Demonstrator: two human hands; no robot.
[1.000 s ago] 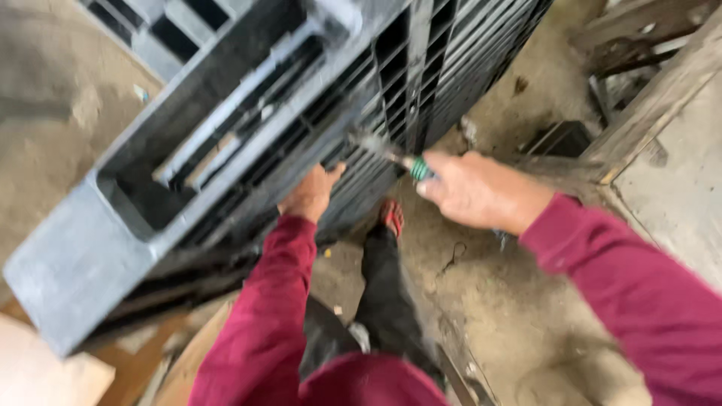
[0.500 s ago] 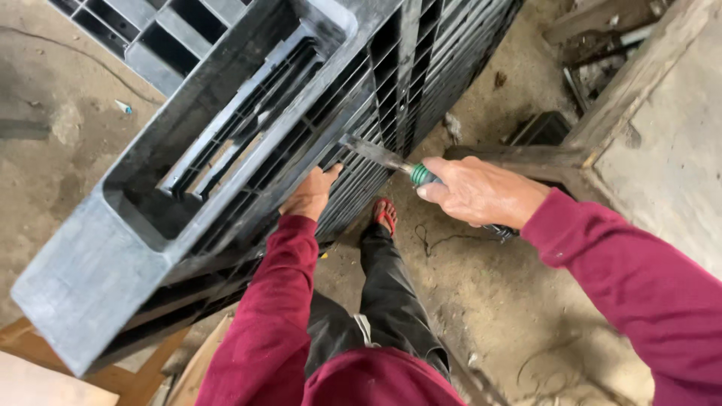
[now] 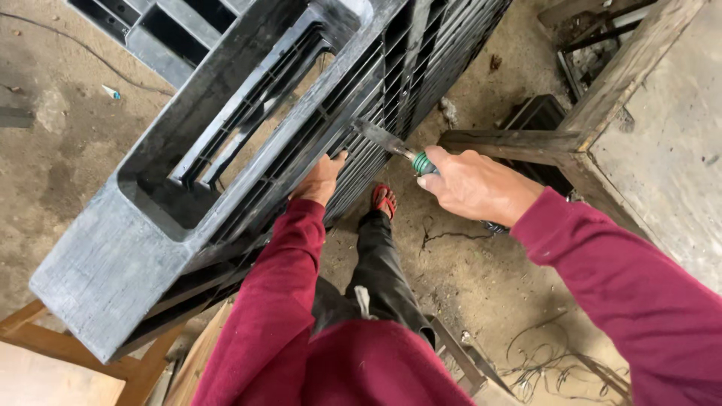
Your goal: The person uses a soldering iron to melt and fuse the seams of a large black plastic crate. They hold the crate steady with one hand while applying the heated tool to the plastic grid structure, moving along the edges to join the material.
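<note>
Pallet: grey plastic pallet [image 3: 226, 173], tilted on edge in front of the person.
Tool: green-handled blade tool [image 3: 398, 146], tip against the pallet's slats.
Right hand: right hand [image 3: 474, 184] fisted around the tool handle, arm extended.
Left hand: left hand [image 3: 322, 179] fingers pressed on the pallet's slats, bracing.

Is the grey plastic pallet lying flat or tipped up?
Tipped up. The grey plastic pallet slants on its edge, the left hand braces it, and the floor shows through its openings.

From where I stand, no package, label, sign or screen is to be seen anywhere in this workshop, from twelve o'clock round to six o'clock.
</note>
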